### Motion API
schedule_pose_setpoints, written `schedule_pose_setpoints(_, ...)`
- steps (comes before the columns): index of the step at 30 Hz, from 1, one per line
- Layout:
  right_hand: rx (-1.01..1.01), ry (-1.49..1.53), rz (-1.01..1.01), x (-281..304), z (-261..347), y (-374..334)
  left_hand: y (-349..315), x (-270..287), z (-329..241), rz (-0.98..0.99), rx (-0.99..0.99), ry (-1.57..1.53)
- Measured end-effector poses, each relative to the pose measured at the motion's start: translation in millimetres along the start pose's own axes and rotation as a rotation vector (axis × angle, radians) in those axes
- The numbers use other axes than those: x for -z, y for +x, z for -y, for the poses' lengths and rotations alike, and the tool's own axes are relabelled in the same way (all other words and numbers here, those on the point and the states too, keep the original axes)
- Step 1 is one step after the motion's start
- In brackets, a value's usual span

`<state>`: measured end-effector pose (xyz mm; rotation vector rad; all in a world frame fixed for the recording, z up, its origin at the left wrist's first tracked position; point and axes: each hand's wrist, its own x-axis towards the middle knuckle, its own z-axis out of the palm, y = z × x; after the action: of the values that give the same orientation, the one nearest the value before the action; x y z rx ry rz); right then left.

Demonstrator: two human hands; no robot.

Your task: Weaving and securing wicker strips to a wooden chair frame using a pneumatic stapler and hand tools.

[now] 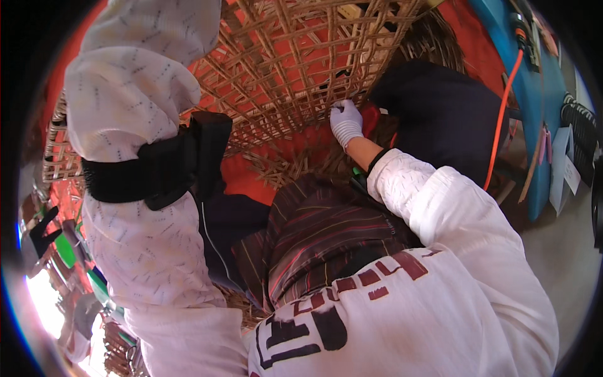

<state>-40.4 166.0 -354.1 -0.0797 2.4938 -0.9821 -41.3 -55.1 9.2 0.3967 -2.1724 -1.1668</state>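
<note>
An open lattice of brown woven cane [276,69] rises in front of me, its strands crossing in a wide grid. My right hand [347,122], in a white glove with a ribbed cuff, is closed against the lower edge of this weave. What its fingers pinch is too small to make out. My left arm [141,251], in a white patterned sleeve, reaches up past the left side of the weave. Beyond the top edge of the picture, my left hand is out of sight. A black strap with a boxy device [182,157] is wrapped round that arm.
Red sheeting [242,179] lies under and behind the weave, with loose cane strips [276,164] on it. Dark cloth [440,113] covers my bent knee to the right. An orange cable [504,119] hangs beside a blue panel [545,125]. Mixed clutter [69,251] stands at far left.
</note>
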Motion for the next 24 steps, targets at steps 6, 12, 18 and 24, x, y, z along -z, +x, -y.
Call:
schedule_pose_setpoints(6, 0.219, -0.054, -0.014, 30, 40, -17, -60, 43, 8, -0.103, 0.136, -0.006)
schedule_pose_setpoints(12, 0.335, 0.141, -0.034, 60, 61, -28, -99, 51, 10, -0.124, 0.208, -0.004)
schedule_pose_setpoints(18, 0.520, 0.249, -0.035, 73, 65, -35, -108, 42, 1, -0.085, 0.222, -0.008)
schedule_pose_setpoints(24, 0.728, 0.269, -0.056, 96, 94, -45, -82, 26, -12, -0.009, 0.198, 0.023)
